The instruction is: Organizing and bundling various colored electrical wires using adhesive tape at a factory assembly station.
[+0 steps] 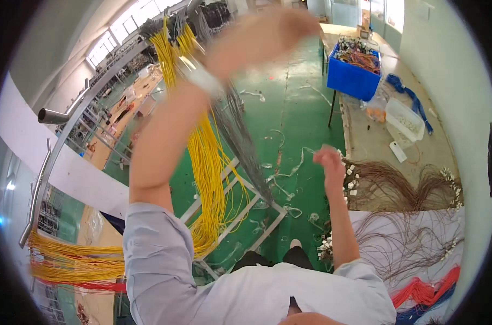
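My left arm is raised across the upper middle, and my left hand [262,40] is a motion smear close to the camera; its fingers cannot be made out. A whitish translucent patch [203,80] shows by the left wrist, too blurred to name. Behind that arm, a long bundle of yellow wires [208,184] hangs from a metal rack [78,105], with a bundle of grey wires [238,130] beside it. Near the right table's edge, my right hand [330,162] is held up, fingers loosely bent and apart, nothing visible in them.
On the right table [365,130] stand a blue bin [354,78] of wires and a clear tub [404,120]. Brown wires [387,184] with white connectors and red wires [425,290] lie nearer. Clear plastic strips [294,170] litter the green floor. More yellow wires [78,260] hang at left.
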### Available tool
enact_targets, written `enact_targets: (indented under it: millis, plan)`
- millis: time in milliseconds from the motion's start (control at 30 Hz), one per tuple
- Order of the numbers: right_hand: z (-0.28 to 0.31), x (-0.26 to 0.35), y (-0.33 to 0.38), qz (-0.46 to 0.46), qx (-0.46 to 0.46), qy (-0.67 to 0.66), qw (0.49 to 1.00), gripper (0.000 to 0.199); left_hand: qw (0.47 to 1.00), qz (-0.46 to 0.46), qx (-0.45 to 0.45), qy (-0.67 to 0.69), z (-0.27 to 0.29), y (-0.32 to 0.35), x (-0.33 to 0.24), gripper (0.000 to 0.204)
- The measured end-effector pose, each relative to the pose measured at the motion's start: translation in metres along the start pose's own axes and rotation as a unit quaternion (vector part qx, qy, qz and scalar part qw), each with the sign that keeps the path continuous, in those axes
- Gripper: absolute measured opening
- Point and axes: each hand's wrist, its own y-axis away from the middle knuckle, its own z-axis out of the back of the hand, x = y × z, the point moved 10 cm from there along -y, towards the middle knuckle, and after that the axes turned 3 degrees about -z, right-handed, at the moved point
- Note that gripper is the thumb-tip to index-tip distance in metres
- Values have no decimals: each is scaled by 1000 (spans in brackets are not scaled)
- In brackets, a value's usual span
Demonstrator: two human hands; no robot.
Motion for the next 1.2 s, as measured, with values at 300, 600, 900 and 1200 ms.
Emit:
enact_targets:
  millis: [300, 600, 900, 1200]
  plan:
    - [-109, -9, 65, -205, 238, -20, 949, 24, 972, 177, 27, 153, -193, 300, -150, 15]
    - [-140, -73, 297, -259, 131, 289, 912, 44, 958, 254, 31, 130, -137, 447, -265, 13]
    - [-129, 11, 489, -154, -246, 383, 877, 40, 620, 569, -44, 538, -140, 590, -365, 39]
    - [-106, 27, 632, -232, -213, 198, 928, 37, 450, 334, 148, 815, -195, 535, -521, 49]
